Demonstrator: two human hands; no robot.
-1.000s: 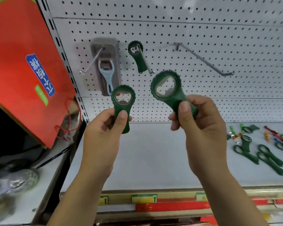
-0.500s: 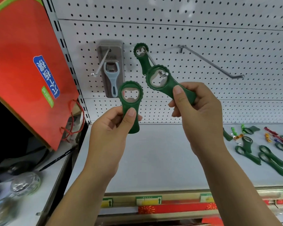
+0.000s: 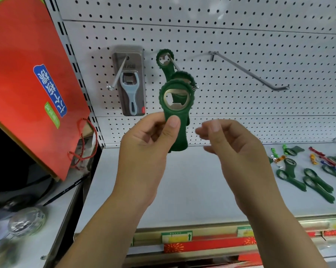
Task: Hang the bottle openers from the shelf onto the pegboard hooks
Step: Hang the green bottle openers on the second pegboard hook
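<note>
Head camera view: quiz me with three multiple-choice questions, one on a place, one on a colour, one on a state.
1. The packaged blue opener hangs on: A left hook; B right hook; C shelf.
2. The held opener in the left hand is: A red; B green; C silver.
3. The right hand is: A gripping an opener; B open, empty; C on the shelf.
Answers: A, its card sits on that hook; B, its body is dark green; B, loose fingers hold nothing.
</note>
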